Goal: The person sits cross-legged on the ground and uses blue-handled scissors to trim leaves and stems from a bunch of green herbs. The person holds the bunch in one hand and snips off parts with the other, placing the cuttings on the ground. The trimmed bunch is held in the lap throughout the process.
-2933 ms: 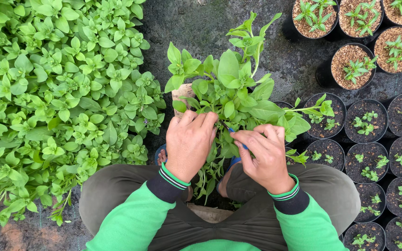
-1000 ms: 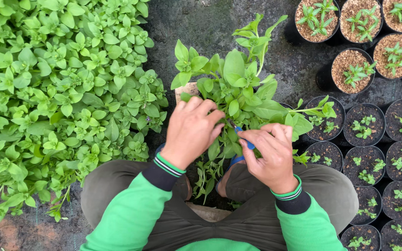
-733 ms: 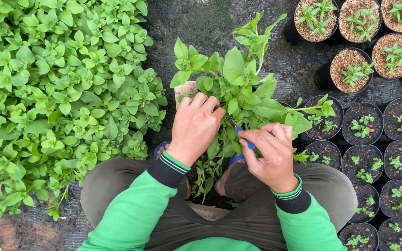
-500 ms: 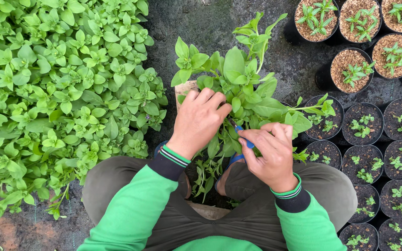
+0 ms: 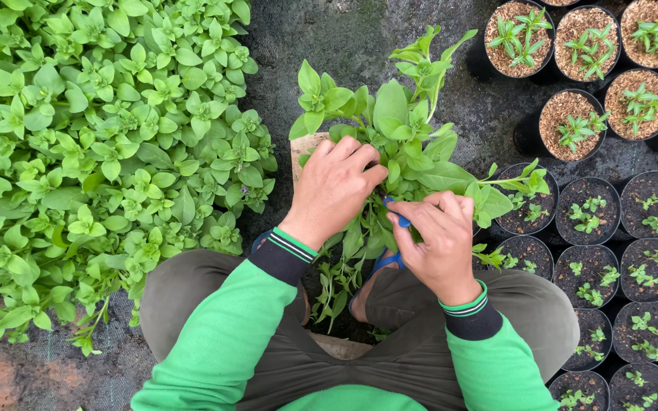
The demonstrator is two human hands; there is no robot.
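Your left hand (image 5: pixel 334 190) is buried in the leafy plant (image 5: pixel 401 144) right in front of you, fingers curled and pressed together round a bunch of its stems near the middle; what exactly the fingertips pinch is hidden by leaves. Your right hand (image 5: pixel 439 240) sits just beside it, lower right, fingers closed on a small blue tool (image 5: pixel 399 221), only a bit of blue handle shows, blade not visible. Hands nearly touching, plant stems between them.

The plant stands between your knees on dark ground fabric (image 5: pixel 359 38), its pot mostly hidden under foliage and your arms; a pale corner shows at top left of the left hand. Green sleeves with dark striped cuffs, olive trousers.

To your left, a dense bed of green plants (image 5: pixel 100 152), well apart from the hands. To your right, rows of small black pots with seedlings (image 5: pixel 649 221), near your right knee. Further up right, pots with brown husk filling (image 5: pixel 573 122) holding small cuttings.
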